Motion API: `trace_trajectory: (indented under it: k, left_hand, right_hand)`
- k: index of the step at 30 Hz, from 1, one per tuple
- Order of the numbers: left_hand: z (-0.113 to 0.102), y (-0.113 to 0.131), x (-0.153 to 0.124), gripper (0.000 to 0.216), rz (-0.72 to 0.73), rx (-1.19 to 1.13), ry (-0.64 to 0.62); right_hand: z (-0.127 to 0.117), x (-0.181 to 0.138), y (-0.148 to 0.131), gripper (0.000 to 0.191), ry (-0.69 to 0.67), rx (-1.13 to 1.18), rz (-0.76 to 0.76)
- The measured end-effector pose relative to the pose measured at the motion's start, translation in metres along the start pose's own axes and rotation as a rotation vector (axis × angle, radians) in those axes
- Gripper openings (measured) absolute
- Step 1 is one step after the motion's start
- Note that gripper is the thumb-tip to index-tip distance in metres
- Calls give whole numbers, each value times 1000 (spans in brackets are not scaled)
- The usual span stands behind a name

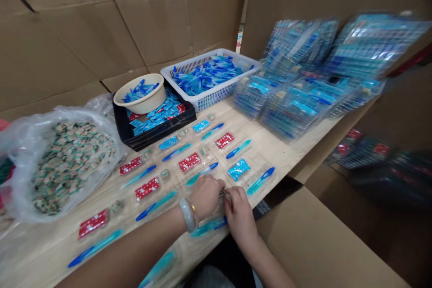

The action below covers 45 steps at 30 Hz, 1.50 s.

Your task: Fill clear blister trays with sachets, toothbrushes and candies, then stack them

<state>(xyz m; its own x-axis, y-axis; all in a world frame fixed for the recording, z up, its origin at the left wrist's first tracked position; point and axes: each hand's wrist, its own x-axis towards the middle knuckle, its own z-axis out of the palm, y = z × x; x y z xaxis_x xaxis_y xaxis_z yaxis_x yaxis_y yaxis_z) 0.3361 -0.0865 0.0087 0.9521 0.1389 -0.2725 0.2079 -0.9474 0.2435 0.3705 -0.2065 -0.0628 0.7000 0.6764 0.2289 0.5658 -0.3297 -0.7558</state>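
Our left hand [205, 195] and right hand [242, 213] meet above the tabletop [290, 144], fingers curled close at a small blurred piece [222, 192]; we cannot tell which grip holds it.

Five red packets [189, 162] and three blue packets [239, 169] lie laid out.

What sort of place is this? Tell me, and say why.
Probably a hand-packing workspace: a basket of loose blue pieces, packets in rows on a table, and stacked clear packs nearby.
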Motion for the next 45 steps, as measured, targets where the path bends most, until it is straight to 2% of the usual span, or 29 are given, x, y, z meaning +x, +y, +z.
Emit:
trace_trajectory:
  k: [9, 16, 25, 30, 36, 41, 45]
  left_hand:
    - [12, -5, -3, 20, -75, -66, 168]
    - [7, -18, -12, 24, -33, -184, 186]
    - [18, -18, -18, 17, -44, -63, 219]
    - [18, -23, -24, 20, 18, -64, 214]
    - [23, -30, -27, 15, 3, -267, 254]
    - [27, -24, -20, 11, -75, -235, 243]
    - [27, -21, -19, 12, -71, -209, 214]
  right_hand:
    - [4, -1, 1, 19, 19, -28, -36]
    - [7, -2, -1, 25, 55, -115, -74]
    - [8, -1, -4, 30, -56, -288, -125]
    - [5, -2, -7, 29, -50, -252, -133]
    - [4, -2, -6, 26, 68, -102, -48]
    - [7, 0, -6, 24, 26, -92, -75]
    - [7, -1, -7, 24, -6, -148, -144]
